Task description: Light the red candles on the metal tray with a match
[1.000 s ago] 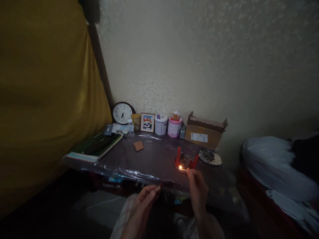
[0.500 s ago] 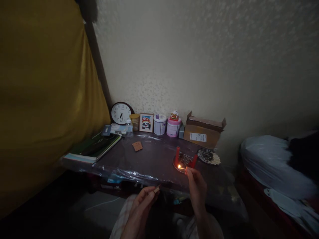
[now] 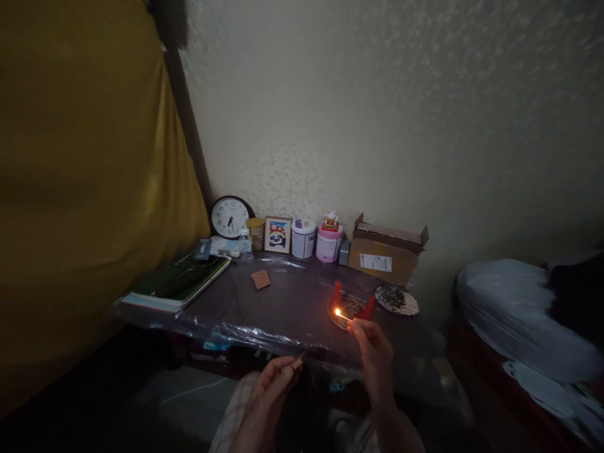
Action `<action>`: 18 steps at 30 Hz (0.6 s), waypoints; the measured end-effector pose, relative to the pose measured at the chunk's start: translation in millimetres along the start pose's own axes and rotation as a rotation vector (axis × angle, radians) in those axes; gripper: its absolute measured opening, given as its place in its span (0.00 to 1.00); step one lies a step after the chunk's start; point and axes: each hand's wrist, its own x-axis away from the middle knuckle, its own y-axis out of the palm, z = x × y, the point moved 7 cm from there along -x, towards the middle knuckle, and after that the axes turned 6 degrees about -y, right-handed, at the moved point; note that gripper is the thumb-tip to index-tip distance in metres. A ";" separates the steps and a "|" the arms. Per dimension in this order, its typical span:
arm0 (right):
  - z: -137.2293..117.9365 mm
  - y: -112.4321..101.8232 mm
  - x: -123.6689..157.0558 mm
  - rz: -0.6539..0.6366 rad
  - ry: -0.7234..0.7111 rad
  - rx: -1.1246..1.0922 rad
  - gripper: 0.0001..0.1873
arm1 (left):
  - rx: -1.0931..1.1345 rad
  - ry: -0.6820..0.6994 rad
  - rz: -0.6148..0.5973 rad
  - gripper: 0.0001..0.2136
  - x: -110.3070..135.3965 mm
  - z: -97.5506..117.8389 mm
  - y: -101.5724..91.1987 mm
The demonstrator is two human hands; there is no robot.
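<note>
Between the pinched fingers of my right hand (image 3: 375,349) is a lit match (image 3: 345,317), its flame at the left tip. The flame glows in front of a round dish (image 3: 333,319) covered with dark bits. Two red candles (image 3: 336,292) stand on that dish; the right one (image 3: 369,307) leans slightly. Neither shows a flame at its top. My left hand (image 3: 271,390) is closed on a small flat matchbox-like piece (image 3: 297,363), held low before the table's front edge. Most of this piece is hidden by the fingers.
A second plate (image 3: 394,313) holds dark bits and pale matchsticks. A brown card piece (image 3: 260,279) lies mid-table. Along the wall stand a clock (image 3: 230,217), a panda picture (image 3: 277,234), two tubs (image 3: 303,239) and a cardboard box (image 3: 387,251). Green books (image 3: 177,283) lie left. Plastic film covers the table.
The match flame has risen slightly and shifted a little left, and now burns brighter. My left hand stays almost still with its small piece. The view has tilted very slightly.
</note>
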 end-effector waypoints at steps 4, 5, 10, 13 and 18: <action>6.6 0.0 -3.5 -0.020 0.031 -0.035 0.08 | -0.008 0.008 0.017 0.07 -1.1 -1.7 -3.0; 7.8 -0.1 -4.5 -0.024 0.035 -0.039 0.08 | -0.006 0.003 0.015 0.06 -1.2 -2.2 -3.2; 12.5 -0.3 -9.6 -0.044 0.033 -0.036 0.08 | -0.011 -0.002 0.006 0.06 -1.2 -1.8 -2.6; 16.4 -0.5 -12.4 -0.050 0.047 -0.032 0.09 | -0.003 0.010 0.000 0.07 -2.1 -1.0 -2.1; 21.8 -1.4 -16.5 -0.056 0.052 -0.051 0.11 | 0.036 0.002 -0.003 0.07 -3.7 -2.3 -2.5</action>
